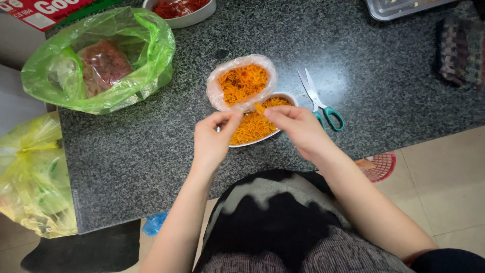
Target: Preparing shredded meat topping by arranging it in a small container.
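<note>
Head view: dark speckled granite counter [151,151], beige tile floor [444,177] lower right. Left hand [214,136] pinched, grasp unclear; right hand [295,126] pinches orange shreds [259,107] over white bowl [289,96].

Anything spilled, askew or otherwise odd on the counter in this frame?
Nothing stands out. The orange shreds stay inside the clear bag and the white bowl; both hands work over the bowl. The scissors lie flat beside it, and the green bag sits open but contained.
</note>
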